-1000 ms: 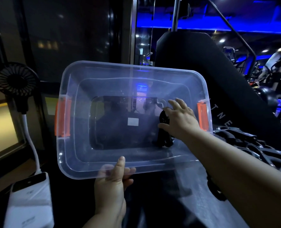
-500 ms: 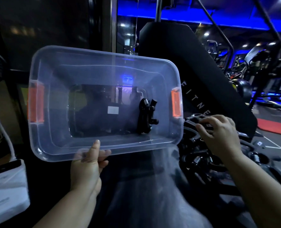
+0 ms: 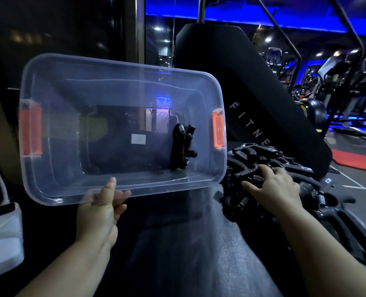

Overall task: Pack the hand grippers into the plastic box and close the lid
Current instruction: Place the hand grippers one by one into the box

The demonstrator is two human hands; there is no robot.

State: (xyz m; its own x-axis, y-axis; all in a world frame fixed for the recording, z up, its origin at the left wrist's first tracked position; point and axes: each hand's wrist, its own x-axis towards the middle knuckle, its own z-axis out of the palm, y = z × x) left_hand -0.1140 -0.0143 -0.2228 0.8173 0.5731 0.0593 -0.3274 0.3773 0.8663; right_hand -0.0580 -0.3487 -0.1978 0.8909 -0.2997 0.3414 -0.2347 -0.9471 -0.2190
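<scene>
My left hand (image 3: 100, 207) grips the near rim of the clear plastic box (image 3: 55, 168), which is tilted with its opening toward me and has orange latches (image 3: 31, 130) at both ends. One black hand gripper (image 3: 182, 146) lies inside, near the right end. To the right of the box is a pile of black hand grippers (image 3: 263, 159) with metal springs. My right hand (image 3: 274, 187) rests on the pile, fingers curling over one gripper. No lid is in view.
A black padded gym bench back (image 3: 231, 82) marked FITNESS rises behind the pile. A white power bank (image 3: 0, 236) with a cable lies at the lower left. Gym machines (image 3: 338, 86) stand at the far right under blue lights.
My right hand left the gripper in the box, moved right to the pile and settled lower on it. The box stays held by my left hand.
</scene>
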